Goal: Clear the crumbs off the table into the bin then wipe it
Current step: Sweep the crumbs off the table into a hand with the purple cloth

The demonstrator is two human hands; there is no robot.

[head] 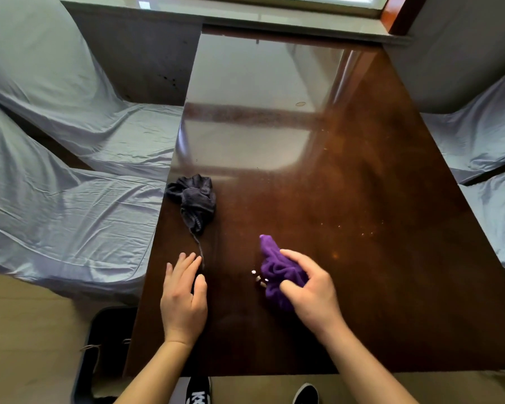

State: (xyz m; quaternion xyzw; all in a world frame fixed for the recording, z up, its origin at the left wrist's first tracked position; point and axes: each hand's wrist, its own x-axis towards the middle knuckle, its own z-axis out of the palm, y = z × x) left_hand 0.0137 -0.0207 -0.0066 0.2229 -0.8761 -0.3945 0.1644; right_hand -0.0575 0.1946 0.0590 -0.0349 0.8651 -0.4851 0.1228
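Note:
My right hand [309,290] grips a bunched purple cloth [274,266] and presses it on the dark brown table [362,287]. A few pale crumbs [258,277] lie just left of the cloth. More small crumbs [365,233] are scattered to the right. My left hand [184,298] rests flat on the table near its left edge, fingers apart, holding nothing. A crumpled dark grey cloth [194,201] lies beyond my left hand. A dark bin [99,354] stands on the floor below the table's near left corner.
Chairs draped in light blue covers [70,199] stand along the left side, and others [484,135] along the right. A window sill [245,16] runs past the table's far end. My shoes [199,392] show below the near edge.

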